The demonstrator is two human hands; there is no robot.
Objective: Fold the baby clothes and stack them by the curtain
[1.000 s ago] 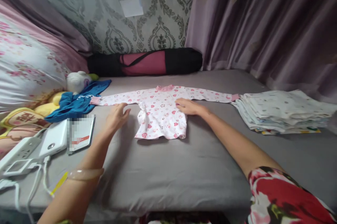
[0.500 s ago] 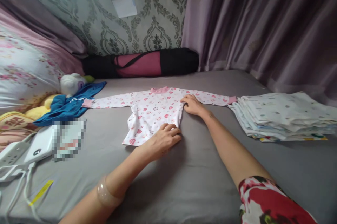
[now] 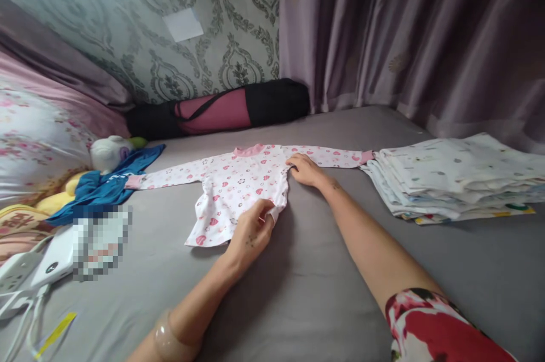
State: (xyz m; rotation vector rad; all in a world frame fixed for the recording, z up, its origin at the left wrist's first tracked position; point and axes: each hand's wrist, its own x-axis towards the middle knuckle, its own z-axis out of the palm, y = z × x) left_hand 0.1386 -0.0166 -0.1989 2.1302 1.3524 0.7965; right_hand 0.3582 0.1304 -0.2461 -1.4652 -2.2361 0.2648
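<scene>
A small white long-sleeved shirt (image 3: 238, 180) with pink hearts and a pink collar lies flat on the grey bed sheet (image 3: 340, 282), sleeves spread to both sides. My left hand (image 3: 253, 231) pinches the lower right corner of its hem, which is lifted a little off the sheet. At the right armpit, where sleeve meets body, my right hand (image 3: 309, 172) has its fingers closed on the shirt's edge. The fingertips of that hand are partly hidden. The right cuff reaches the edge of a stack of folded cloths (image 3: 443, 180).
A blue garment (image 3: 96, 194) lies under the left cuff, near plush toys (image 3: 108, 153) and a floral pillow (image 3: 38, 140). A white power bank (image 3: 59, 257), a power strip (image 3: 19, 271) and cables are at the left. A long black and red bag (image 3: 221, 109) lies along the wall.
My left hand has gone from lying over the hem to pinching and raising its right corner. My right hand stays at the armpit. The view has tilted and shifted slightly.
</scene>
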